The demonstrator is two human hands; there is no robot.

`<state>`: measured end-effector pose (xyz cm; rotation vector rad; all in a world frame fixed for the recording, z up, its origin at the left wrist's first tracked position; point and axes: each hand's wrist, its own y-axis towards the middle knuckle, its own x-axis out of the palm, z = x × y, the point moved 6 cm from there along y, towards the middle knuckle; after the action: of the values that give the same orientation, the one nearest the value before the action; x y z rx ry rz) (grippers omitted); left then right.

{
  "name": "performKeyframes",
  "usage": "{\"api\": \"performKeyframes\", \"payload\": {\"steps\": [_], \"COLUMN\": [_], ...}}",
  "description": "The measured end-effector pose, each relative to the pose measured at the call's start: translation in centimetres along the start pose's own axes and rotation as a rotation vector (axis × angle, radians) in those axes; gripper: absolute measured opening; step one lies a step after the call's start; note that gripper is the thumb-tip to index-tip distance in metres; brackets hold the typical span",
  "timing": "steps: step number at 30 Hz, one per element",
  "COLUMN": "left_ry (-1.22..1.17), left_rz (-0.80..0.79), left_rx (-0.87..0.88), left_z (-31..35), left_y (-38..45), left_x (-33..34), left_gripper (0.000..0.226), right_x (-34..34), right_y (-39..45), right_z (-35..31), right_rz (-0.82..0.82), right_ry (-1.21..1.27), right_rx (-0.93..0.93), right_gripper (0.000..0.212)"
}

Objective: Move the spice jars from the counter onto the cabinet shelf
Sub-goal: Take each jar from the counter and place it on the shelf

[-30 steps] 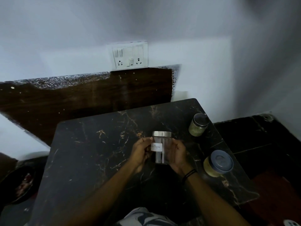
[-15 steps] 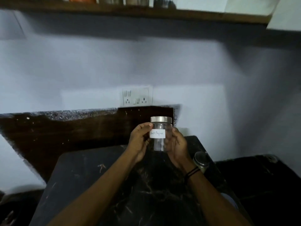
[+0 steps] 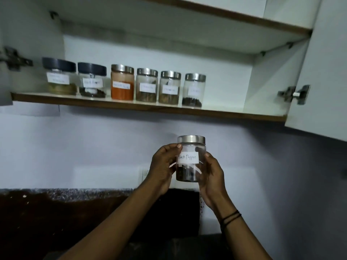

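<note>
I hold a clear glass jar (image 3: pixel 190 147) with a silver lid and a white label reading "Black Pepper" upright in front of the wall, below the cabinet shelf (image 3: pixel 225 112). My left hand (image 3: pixel 163 167) grips its left side and my right hand (image 3: pixel 213 177) cups its right side and bottom. On the shelf stand several labelled spice jars in a row, from a dark-lidded jar (image 3: pixel 59 76) at the left to a silver-lidded jar (image 3: pixel 194 90) at the right. The shelf to the right of that last jar is bare.
The open cabinet door (image 3: pixel 319 72) hangs at the right with a metal hinge (image 3: pixel 294 94). Another hinge (image 3: pixel 13 59) is at the left edge. An upper shelf (image 3: pixel 225 14) runs above. A dark backsplash (image 3: pixel 56 212) lies below the wall.
Both hands have lifted the jar up off the counter, and my view has tilted upward, so the counter with its other jars is out of sight and the cabinet shelf is in view.
</note>
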<state>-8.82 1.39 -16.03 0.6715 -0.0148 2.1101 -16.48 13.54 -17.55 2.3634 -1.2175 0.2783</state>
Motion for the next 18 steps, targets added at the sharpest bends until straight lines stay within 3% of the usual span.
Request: {"api": "performKeyframes", "payload": {"steps": [3,12,18], "left_ry": [0.028,0.311,0.366], "left_rz": [-0.027,0.076,0.088], "left_rx": [0.052,0.372,0.517], "left_z": [2.5,6.9,10.6], "left_y": [1.0,1.5,3.1], "left_x": [1.4,4.1,8.9], "left_gripper": [0.013,0.033,0.024], "right_x": [0.7,0.4,1.0], "right_y": [1.3,3.1,5.2], "right_z": [-2.5,-7.4,-13.6], "right_rz": [0.015,0.150,0.258], "right_ry": [-0.057,-0.162,-0.271], "right_rx": [-0.079,-0.336,-0.547], "right_gripper": [0.035,0.008,0.012]}}
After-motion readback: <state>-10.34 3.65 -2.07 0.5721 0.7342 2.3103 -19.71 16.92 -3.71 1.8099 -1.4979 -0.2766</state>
